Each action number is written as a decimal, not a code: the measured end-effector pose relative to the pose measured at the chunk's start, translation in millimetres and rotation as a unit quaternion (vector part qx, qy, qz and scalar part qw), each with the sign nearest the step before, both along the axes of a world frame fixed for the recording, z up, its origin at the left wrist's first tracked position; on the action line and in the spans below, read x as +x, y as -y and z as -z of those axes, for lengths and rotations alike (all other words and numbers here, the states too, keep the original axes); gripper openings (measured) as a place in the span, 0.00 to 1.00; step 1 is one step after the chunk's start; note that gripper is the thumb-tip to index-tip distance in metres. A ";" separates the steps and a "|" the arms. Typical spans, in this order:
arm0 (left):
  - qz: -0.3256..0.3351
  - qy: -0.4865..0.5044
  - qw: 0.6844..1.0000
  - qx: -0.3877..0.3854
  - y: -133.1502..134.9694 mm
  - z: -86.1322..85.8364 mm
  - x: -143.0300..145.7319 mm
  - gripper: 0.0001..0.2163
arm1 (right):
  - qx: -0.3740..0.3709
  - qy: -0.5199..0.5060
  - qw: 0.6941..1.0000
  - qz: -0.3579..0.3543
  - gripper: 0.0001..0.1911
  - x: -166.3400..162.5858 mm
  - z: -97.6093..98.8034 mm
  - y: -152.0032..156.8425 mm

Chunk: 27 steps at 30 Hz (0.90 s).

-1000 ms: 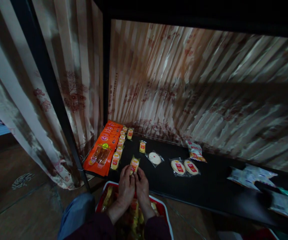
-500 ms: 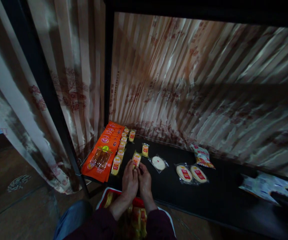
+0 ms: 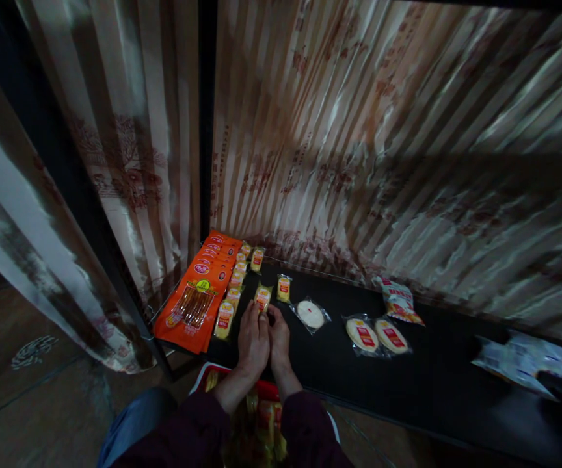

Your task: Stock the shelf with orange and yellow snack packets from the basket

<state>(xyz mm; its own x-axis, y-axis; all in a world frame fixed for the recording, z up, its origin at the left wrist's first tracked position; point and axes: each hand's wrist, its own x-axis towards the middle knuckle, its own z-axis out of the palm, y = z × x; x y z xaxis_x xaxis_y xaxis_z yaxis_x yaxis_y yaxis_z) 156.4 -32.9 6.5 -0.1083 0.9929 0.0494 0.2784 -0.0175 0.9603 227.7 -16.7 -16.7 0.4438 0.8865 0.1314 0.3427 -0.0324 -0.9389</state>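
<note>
Over the black shelf [image 3: 330, 364], my left hand [image 3: 254, 338] is closed on the near end of a small yellow snack packet [image 3: 263, 297]. My right hand [image 3: 279, 335] is pressed close beside it, fingers curled in; whether it also grips the packet is hidden. To the left, a row of matching yellow packets [image 3: 224, 320] runs back along orange snack bags [image 3: 193, 305] that overlap one another. Two more yellow packets stand farther back, one [image 3: 283, 288] right of my hands and another [image 3: 257, 259] near the curtain.
Below my forearms is a red, white-rimmed container [image 3: 332, 426] of yellow packets. Rightward lie a round wrapped cracker [image 3: 310, 314], two wrapped round crackers [image 3: 363, 335], a white-and-red bag [image 3: 401, 300] and pale blue-white bags [image 3: 529, 361]. A black post [image 3: 207, 130] and striped curtain [image 3: 359, 130] border the shelf.
Both hands have moved slightly forward and left with the yellow packet, toward the row. The view has tilted down a little.
</note>
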 end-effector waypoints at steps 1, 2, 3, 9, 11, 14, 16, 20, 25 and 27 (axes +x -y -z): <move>-0.003 -0.001 1.000 0.003 -1.5 0.0 -0.1 0.21 | 0.000 0.001 1.000 0.002 0.19 0.0 1.2 -2.0; -0.005 -0.003 1.000 0.005 -3.2 -0.1 -0.4 0.20 | 0.003 0.001 1.000 0.004 0.18 -0.2 2.3 -3.9; -0.007 -0.006 1.000 0.006 -5.0 -0.4 -0.6 0.20 | 0.009 0.001 1.000 0.006 0.18 -0.5 3.3 -5.9; -0.013 -0.025 1.000 0.014 -17.1 -3.1 -0.8 0.19 | 0.023 0.011 1.000 0.001 0.21 -1.8 5.4 -18.5; -0.014 -0.020 1.000 0.019 -21.4 -3.0 0.2 0.19 | 0.024 0.013 1.000 -0.003 0.21 -1.7 4.9 -23.9; -0.013 -0.008 1.000 0.019 -28.0 -2.2 2.1 0.19 | 0.027 0.012 1.000 -0.003 0.20 -1.2 3.8 -32.8; -0.006 -0.001 1.000 0.019 -32.2 -1.6 3.4 0.19 | 0.031 0.015 0.999 -0.001 0.20 0.0 3.6 -38.9; -0.003 0.016 1.000 0.021 -41.0 2.0 7.2 0.19 | 0.020 0.028 0.999 -0.005 0.21 5.0 5.4 -50.5; -0.011 0.032 0.999 0.022 -53.2 11.1 12.8 0.19 | 0.020 0.028 0.999 -0.015 0.19 11.6 3.0 -64.3; -0.007 0.030 0.999 0.028 -57.9 13.4 13.4 0.19 | 0.017 0.022 1.000 -0.015 0.18 12.0 -2.3 -68.1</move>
